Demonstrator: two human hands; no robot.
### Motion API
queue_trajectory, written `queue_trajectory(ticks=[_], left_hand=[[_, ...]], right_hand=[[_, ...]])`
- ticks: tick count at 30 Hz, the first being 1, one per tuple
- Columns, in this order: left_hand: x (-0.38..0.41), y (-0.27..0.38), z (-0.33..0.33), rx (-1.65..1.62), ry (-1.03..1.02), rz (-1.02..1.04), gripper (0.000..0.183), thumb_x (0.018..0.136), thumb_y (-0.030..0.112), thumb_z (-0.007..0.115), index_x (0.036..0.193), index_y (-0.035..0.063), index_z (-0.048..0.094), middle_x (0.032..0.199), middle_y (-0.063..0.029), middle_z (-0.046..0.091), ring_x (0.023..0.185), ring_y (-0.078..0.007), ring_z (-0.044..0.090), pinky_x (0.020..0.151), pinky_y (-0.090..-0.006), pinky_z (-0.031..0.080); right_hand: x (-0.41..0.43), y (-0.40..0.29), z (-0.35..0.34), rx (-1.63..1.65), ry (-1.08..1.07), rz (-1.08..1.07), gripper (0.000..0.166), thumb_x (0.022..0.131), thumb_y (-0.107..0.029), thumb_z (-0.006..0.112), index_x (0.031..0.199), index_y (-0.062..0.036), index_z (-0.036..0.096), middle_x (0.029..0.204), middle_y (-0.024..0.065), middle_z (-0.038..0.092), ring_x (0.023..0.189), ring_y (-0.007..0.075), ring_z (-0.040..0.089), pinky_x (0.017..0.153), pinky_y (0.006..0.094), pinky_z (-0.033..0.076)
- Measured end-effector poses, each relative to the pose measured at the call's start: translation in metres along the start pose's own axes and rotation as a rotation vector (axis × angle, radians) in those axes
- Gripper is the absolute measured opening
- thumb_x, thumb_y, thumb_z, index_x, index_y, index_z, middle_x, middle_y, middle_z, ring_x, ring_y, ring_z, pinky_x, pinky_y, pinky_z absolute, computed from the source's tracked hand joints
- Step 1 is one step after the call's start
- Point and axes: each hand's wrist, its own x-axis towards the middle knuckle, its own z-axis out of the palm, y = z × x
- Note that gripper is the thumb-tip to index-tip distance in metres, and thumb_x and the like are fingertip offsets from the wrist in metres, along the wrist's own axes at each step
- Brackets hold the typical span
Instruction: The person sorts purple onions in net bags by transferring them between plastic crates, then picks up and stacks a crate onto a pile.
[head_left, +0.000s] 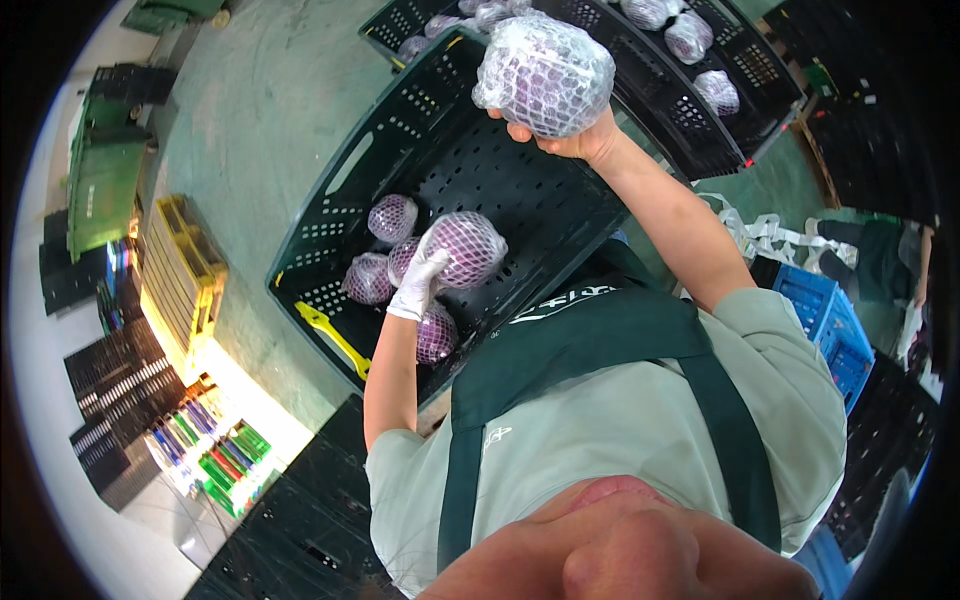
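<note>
My left hand (421, 283), in a white glove, is low inside a black plastic crate (517, 180) and grips a round purple vegetable (469, 249) in white netting, which looks like a red cabbage. Several more netted purple heads (392, 218) lie around it at the crate's left end. My bare right hand (574, 141) holds up a larger purple head (546, 75) over the crate's far right part. White netting and shiny clear film cover that head, and it hides most of my fingers.
Beyond stand more black crates (694, 120) with wrapped heads (718, 92). A yellow bar (334, 339) spans the near crate's left end. At left are a yellow pallet (180, 277) and a green bin (105, 187). A blue crate (832, 330) and a partly visible person (874, 251) are at right.
</note>
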Motion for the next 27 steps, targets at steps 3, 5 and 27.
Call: queue_trajectory(ticks=[3,5,27], left_hand=[[0.002,0.025,0.019,-0.195,0.001,0.084,0.086,0.077,0.042,0.076,0.145,0.0066,0.038,0.139,-0.0141,0.053,0.125,-0.0303,0.054,0.107,-0.0485,0.044],[0.012,0.038,0.025,-0.251,-0.044,0.151,0.08,0.081,0.047,0.07,0.143,0.0064,0.042,0.139,-0.0139,0.052,0.124,-0.032,0.054,0.107,-0.0515,0.043],[0.18,0.051,0.199,0.633,-0.228,0.613,0.044,0.094,0.033,0.059,0.132,0.0121,0.05,0.12,-0.0078,0.06,0.104,-0.0232,0.058,0.092,-0.0361,0.045]], right_hand=[[-0.015,-0.003,0.005,-0.057,-0.001,-0.042,0.074,0.093,-0.056,0.048,0.148,-0.0089,0.034,0.135,0.0366,0.039,0.104,0.0521,0.058,0.064,0.052,0.062],[-0.028,-0.006,0.0,-0.111,0.023,-0.073,0.077,0.091,-0.064,0.042,0.148,-0.0124,0.036,0.134,0.0376,0.042,0.101,0.0536,0.06,0.059,0.05,0.061],[-0.128,-0.077,0.006,-0.109,0.096,-0.236,0.069,0.091,-0.055,0.047,0.141,-0.0079,0.044,0.125,0.0311,0.054,0.088,0.0541,0.062,0.049,0.0529,0.06]])
